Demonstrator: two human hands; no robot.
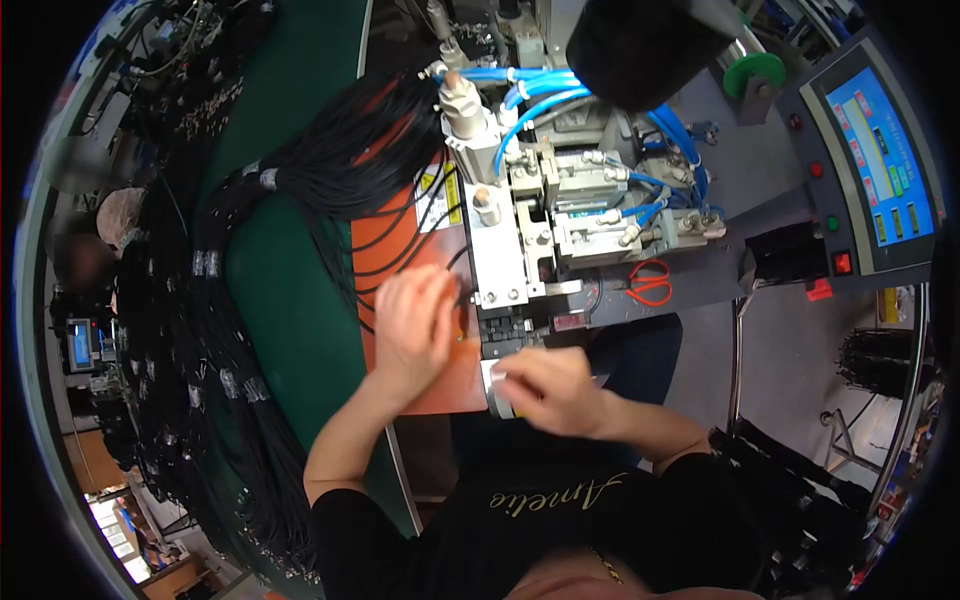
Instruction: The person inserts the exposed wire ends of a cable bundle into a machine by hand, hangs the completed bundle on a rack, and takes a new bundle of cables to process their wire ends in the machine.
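My left hand (pixel 412 318) is over the orange board (pixel 430 385), beside the ends of several black cables (pixel 340 150). Its fingers are curled, and what they hold, if anything, is too blurred to tell. My right hand (pixel 550 390) is closed in a pinch near a small pale part (pixel 493 375) at the front of the machine (pixel 497 250); I cannot make out what is between its fingertips. Between and beyond the two hands stands the machine, with metal blocks and blue air hoses (pixel 545 105).
Red-handled scissors (pixel 650 283) lie on the grey machine table right of the machine. A touch screen (pixel 875 150) stands at the right. Cable bundles (pixel 240 390) cover the green table (pixel 270 290) at the left. Another person (pixel 120 215) is at the far left.
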